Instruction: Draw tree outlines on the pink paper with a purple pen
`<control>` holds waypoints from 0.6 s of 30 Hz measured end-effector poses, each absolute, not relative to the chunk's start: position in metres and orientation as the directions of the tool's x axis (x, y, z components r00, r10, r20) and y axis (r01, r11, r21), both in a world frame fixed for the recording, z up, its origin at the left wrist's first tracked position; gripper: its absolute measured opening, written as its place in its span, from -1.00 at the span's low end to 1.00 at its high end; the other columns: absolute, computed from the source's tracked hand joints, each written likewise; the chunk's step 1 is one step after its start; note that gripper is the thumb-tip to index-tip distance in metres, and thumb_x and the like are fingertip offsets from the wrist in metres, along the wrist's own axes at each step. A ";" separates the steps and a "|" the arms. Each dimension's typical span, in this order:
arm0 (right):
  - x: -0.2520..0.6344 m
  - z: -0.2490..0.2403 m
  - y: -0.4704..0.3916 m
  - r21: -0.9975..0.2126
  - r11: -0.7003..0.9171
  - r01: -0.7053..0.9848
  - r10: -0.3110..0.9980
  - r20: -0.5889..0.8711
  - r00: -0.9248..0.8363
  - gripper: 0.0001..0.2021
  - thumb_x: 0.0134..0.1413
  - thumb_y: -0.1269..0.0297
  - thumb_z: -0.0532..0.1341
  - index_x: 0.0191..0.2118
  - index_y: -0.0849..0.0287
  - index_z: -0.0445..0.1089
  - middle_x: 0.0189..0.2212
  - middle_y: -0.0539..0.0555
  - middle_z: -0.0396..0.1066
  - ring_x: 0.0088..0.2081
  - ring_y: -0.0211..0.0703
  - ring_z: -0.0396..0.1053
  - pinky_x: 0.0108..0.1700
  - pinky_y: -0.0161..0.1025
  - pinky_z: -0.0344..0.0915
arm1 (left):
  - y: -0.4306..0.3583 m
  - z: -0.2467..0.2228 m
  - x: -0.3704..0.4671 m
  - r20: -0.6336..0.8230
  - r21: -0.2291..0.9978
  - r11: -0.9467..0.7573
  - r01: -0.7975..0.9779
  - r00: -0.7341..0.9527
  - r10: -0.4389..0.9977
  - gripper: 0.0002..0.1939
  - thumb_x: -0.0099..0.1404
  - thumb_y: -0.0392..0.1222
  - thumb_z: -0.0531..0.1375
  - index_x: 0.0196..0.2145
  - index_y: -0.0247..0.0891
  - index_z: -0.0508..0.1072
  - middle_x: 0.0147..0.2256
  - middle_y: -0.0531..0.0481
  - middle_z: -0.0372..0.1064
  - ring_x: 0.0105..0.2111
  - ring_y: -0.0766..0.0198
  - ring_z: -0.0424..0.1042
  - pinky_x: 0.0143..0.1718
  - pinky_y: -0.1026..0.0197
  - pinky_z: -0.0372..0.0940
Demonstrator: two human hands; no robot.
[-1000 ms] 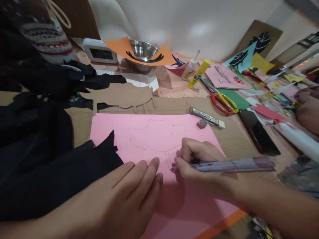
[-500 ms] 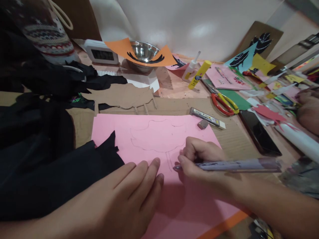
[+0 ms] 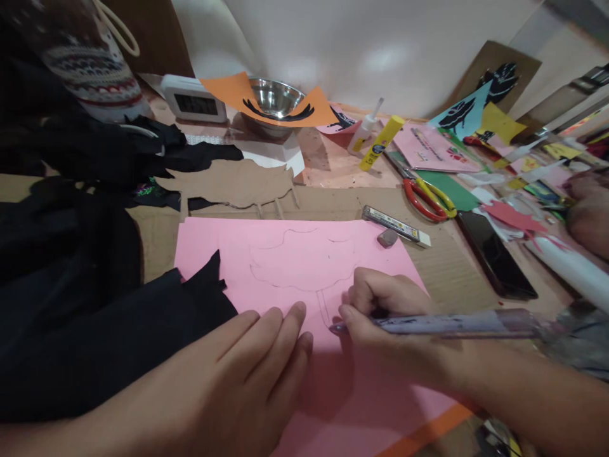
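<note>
Pink paper [image 3: 228,238] lies in front of me with a thin outline drawn on it: a wavy, rounded body and a narrow stem below. My right hand [image 3: 380,304] is closed round a pale purple pen [image 3: 438,325], its dark tip touching the paper at the stem's lower end. Flat on the paper rests my left hand [image 3: 252,368], fingers stretched and lying side by side, holding nothing. Black fabric [image 3: 143,330] covers the paper's left part beside that hand. An animal-shaped cardboard cutout [image 3: 228,181] lies just behind the paper.
Behind the paper's right corner lie a sleeved eraser [image 3: 394,225], a grey lump [image 3: 387,238], scissors [image 3: 428,198] and a phone [image 3: 497,254]. Farther back stand a glue stick [image 3: 382,143], a glue bottle [image 3: 364,132], a metal bowl [image 3: 276,95] and a digital clock [image 3: 194,99]. Another person's hand [image 3: 590,206] shows at right.
The pen tip has shifted slightly left and down, and a short line now joins the stem's lower end. My left hand has stayed in place.
</note>
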State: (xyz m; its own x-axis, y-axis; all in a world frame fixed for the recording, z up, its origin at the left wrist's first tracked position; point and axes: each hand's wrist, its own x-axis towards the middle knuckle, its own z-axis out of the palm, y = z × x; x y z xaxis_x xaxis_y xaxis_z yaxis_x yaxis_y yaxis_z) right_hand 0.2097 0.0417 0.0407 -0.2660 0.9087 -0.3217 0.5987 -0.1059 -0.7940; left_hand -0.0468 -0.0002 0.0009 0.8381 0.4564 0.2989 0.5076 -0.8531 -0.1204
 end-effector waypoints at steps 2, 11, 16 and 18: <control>0.209 0.041 0.042 -0.806 -0.117 0.581 0.911 -0.321 -0.261 -0.65 0.13 0.28 0.30 -0.52 0.02 0.09 -0.64 -0.12 0.27 -0.59 -0.26 0.16 -0.53 -0.29 0.07 | -0.001 0.000 -0.047 0.299 -0.126 -0.854 0.505 0.840 0.452 -0.42 0.45 -0.46 -0.09 0.35 -0.40 0.32 0.23 -0.18 0.55 0.18 0.01 0.43 0.25 -0.06 0.15; 0.210 0.041 0.042 -0.857 -0.205 0.473 0.903 -0.352 -0.246 -0.63 0.17 0.25 0.33 -0.49 0.00 0.10 -0.66 -0.13 0.25 -0.59 -0.26 0.17 -0.50 -0.27 0.21 | 0.000 0.001 -0.044 0.285 -0.086 -0.853 0.515 0.833 0.475 -0.39 0.44 -0.54 -0.14 0.37 -0.45 0.26 0.26 -0.23 0.51 0.21 -0.02 0.40 0.27 -0.09 0.13; 0.221 0.045 0.051 -0.914 -0.140 0.381 0.976 -0.193 -0.105 -0.57 0.12 0.21 0.42 -0.48 0.00 0.10 -0.63 -0.16 0.18 -0.60 -0.29 0.09 -0.51 -0.29 0.28 | -0.004 -0.001 -0.044 0.275 -0.119 -0.852 0.511 0.841 0.466 -0.42 0.47 -0.51 -0.12 0.36 -0.37 0.31 0.23 -0.18 0.53 0.21 -0.01 0.40 0.25 -0.10 0.17; 0.226 0.045 0.056 -0.901 -0.090 0.425 0.986 -0.141 -0.090 -0.59 0.13 0.23 0.43 -0.48 0.00 0.13 -0.60 -0.14 0.22 -0.57 -0.27 0.14 -0.48 -0.29 0.33 | -0.003 -0.001 -0.045 0.271 -0.146 -0.847 0.510 0.844 0.462 -0.48 0.53 -0.45 -0.09 0.33 -0.29 0.36 0.22 -0.14 0.53 0.18 0.01 0.41 0.22 -0.09 0.19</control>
